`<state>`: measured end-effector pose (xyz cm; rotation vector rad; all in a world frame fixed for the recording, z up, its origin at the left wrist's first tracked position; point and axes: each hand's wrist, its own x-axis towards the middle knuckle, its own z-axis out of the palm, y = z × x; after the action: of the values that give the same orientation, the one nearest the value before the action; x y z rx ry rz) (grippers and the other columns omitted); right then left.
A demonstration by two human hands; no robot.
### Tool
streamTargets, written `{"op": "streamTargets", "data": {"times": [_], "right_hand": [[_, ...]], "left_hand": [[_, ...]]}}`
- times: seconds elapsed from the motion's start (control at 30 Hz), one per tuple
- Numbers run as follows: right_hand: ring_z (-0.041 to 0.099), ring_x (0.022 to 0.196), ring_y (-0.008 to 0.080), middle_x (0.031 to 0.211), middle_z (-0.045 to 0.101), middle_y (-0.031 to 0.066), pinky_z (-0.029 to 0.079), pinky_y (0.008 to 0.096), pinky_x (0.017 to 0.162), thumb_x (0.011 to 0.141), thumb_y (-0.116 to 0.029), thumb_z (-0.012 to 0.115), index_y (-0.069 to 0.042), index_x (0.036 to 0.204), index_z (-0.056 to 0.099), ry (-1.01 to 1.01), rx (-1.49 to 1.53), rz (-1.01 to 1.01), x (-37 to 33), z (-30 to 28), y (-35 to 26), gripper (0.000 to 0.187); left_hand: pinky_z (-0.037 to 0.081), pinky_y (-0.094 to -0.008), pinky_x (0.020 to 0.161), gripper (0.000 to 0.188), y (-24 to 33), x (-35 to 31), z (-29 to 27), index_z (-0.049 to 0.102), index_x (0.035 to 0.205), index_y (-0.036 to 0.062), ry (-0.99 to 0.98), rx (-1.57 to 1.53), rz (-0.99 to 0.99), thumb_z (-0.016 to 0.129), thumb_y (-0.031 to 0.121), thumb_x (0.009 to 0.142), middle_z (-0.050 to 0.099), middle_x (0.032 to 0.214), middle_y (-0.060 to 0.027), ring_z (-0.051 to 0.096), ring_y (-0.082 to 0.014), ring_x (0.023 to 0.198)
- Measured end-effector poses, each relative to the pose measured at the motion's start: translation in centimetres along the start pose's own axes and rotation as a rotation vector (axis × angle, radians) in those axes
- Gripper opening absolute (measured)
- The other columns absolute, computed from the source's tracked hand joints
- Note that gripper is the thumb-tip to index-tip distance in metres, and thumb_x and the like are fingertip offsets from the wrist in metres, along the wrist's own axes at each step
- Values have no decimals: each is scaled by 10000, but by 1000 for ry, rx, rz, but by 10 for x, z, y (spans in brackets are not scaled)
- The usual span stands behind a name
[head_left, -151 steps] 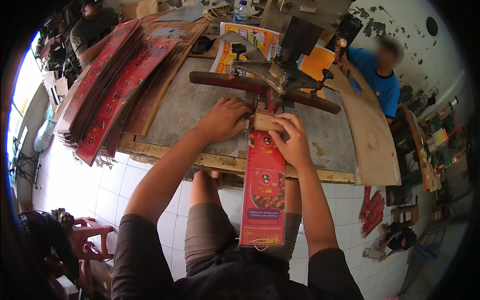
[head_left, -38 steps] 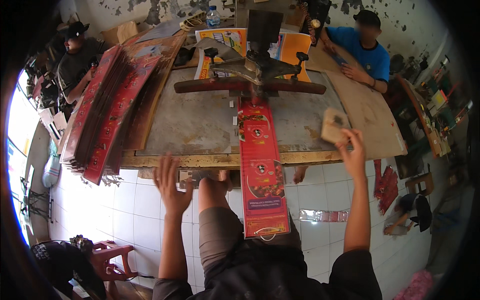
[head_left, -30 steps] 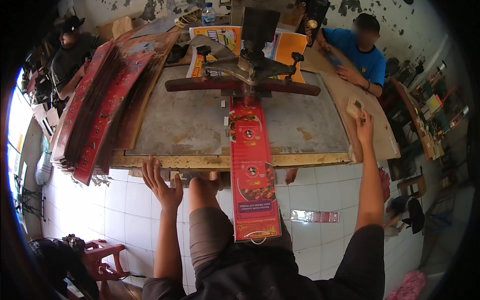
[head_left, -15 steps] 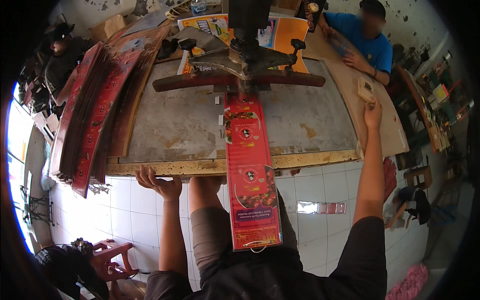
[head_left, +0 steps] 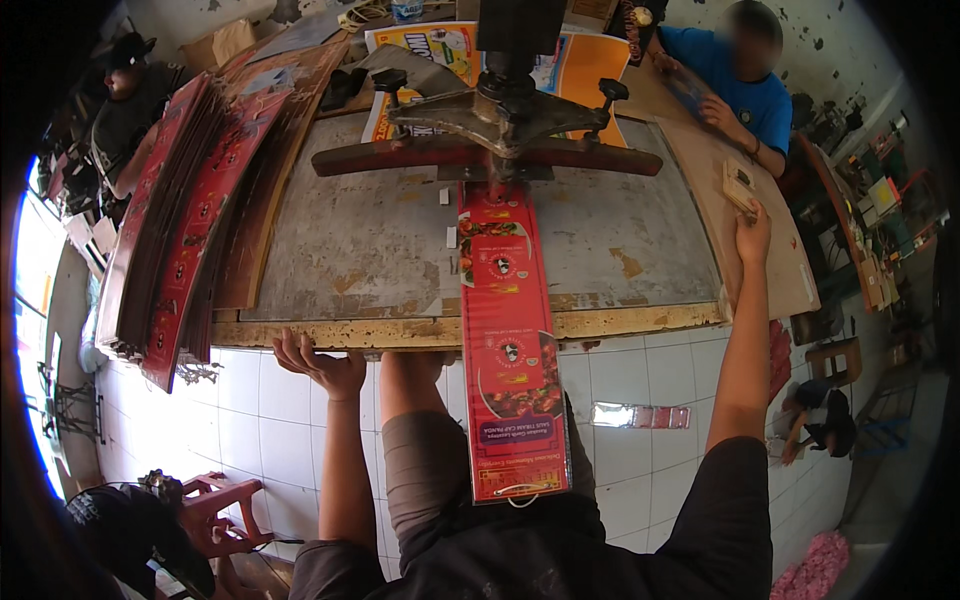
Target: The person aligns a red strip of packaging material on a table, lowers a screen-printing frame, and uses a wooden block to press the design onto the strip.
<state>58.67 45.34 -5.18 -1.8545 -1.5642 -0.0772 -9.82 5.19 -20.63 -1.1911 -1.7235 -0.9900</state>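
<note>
A long red printed strip (head_left: 507, 320) runs from under the dark metal press (head_left: 500, 120), over the table's front edge, to my lap. A white cord loop (head_left: 527, 492) shows at its near end. To the left of the strip, my left hand (head_left: 325, 368) rests with spread fingers against the wooden front edge of the table (head_left: 400, 332). My right hand (head_left: 753, 232) is at the table's right side, its fingers closed around the near end of a small wooden block (head_left: 740, 183) with a dark patch on top. Neither hand touches the strip.
Stacked red printed strips (head_left: 205, 225) lie along the table's left side. Two small white pieces (head_left: 451, 237) sit beside the strip. A person in a blue shirt (head_left: 735, 90) works at the far right; another in dark clothes (head_left: 130, 110) is at the left. A red stool (head_left: 225, 510) stands lower left.
The whole view has shifted slightly, with the table and press appearing a little further right. Both hands keep their places, and the strip stays under the press.
</note>
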Motion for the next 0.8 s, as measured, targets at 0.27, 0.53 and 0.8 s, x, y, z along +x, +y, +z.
{"op": "streamTargets", "data": {"times": [0.27,0.53,0.8], "right_hand": [[631,1338,375,1523,574,210,504,458,1138,1042,-189,721,-118,1551,564,9,-17,-20,4,2,9,537],[628,1344,372,1531,568,208,501,459,1141,1041,-225,729,-115,1551,577,25,13,-43,4,3,9,543],[629,1337,376,1539,566,211,503,474,1129,1050,-196,703,-117,1542,575,9,-15,-42,7,1,13,514]], "left_hand": [[168,-777,1220,840,-2,-5,4,319,1562,130,9,-17,-17,749,462,921,331,1667,-249,224,-537,1581],[176,-780,1218,799,-2,-5,4,360,1512,119,19,-24,-35,761,443,902,372,1633,-253,242,-556,1559],[162,-765,1243,810,-1,-7,5,352,1531,117,15,-11,-41,736,440,895,377,1636,-245,240,-530,1575]]}}
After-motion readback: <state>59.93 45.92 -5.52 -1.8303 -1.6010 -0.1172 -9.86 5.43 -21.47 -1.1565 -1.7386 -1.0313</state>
